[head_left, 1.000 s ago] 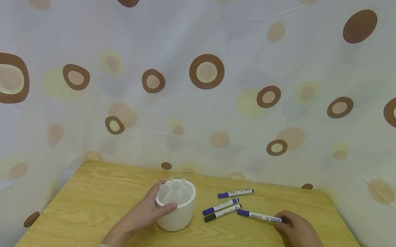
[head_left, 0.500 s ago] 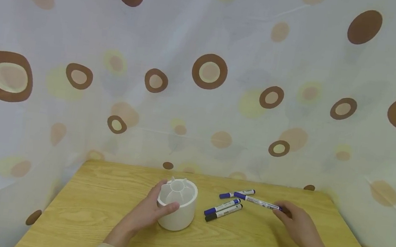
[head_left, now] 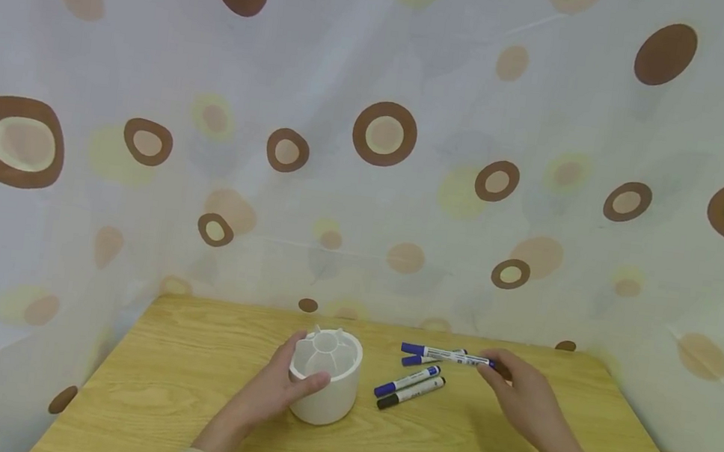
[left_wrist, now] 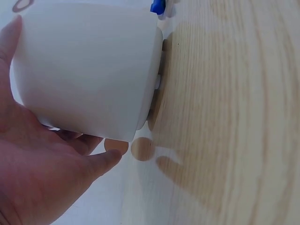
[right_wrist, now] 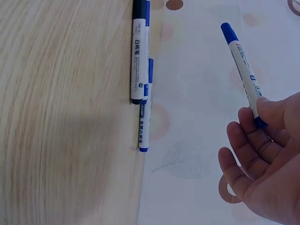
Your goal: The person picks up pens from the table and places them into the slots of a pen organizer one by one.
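My left hand [head_left: 270, 392] grips a white round pen holder [head_left: 327, 399], the thumb at its near side and fingers round its far left. Inside, the holder has thin dividers and a central ring. In the left wrist view its smooth wall [left_wrist: 84, 65] fills the upper left. My right hand [head_left: 524, 400] pinches one end of a blue-capped whiteboard marker [right_wrist: 243, 70] above the table, cap pointing left. Behind that marker lies another blue-capped marker [head_left: 412, 360], partly covered in the head view. Nearer, a blue-capped marker [head_left: 407, 381] and a black-capped marker [head_left: 411, 393] lie side by side.
The wooden table [head_left: 181, 370] carries the holder and the loose markers. A spotted white curtain [head_left: 311, 197] hangs behind the table and along both sides.
My right hand has lifted the blue-capped marker off the table and carried it left and back, over the rear marker. The left hand still grips the holder in the same place.
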Motion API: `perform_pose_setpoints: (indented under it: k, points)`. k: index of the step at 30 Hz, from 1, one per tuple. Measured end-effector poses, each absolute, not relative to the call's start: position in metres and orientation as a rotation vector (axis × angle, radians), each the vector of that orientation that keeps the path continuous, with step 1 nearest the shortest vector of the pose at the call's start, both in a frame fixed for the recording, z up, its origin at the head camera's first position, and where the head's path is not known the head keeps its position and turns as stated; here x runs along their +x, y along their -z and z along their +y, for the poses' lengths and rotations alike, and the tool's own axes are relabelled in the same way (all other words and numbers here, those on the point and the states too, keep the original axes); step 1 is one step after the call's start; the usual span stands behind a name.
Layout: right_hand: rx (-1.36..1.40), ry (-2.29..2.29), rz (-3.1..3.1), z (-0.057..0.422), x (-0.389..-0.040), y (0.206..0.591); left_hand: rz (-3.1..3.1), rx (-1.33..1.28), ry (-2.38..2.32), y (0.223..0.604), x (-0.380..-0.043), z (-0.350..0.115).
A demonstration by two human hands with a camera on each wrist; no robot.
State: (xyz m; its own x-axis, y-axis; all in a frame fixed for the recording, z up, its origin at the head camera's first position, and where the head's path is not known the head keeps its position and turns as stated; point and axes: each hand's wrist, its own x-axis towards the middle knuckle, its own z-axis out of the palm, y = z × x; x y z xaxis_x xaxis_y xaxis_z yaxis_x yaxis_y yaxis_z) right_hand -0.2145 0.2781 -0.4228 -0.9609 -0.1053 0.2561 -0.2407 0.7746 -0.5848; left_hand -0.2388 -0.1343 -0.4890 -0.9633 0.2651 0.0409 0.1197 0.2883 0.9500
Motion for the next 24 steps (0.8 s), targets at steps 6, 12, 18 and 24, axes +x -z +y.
perform_pose_setpoints:
  k: [6, 12, 18, 24]
  points:
    - [0.295, -0.992, -2.724, 0.261, -0.216, 0.417, 2.431, 0.349, -1.751, 0.491, -0.238, -0.134]
    - [0.297, -1.038, -2.722, 0.245, -0.217, 0.411, 2.410, 0.356, -1.757, 0.490, -0.238, -0.133]
    - [0.324, -1.045, -2.699, 0.231, -0.221, 0.407, 2.415, 0.340, -1.750, 0.490, -0.237, -0.134]
    - [0.372, -1.020, -2.676, 0.218, -0.226, 0.401, 2.416, 0.352, -1.759, 0.490, -0.238, -0.133]
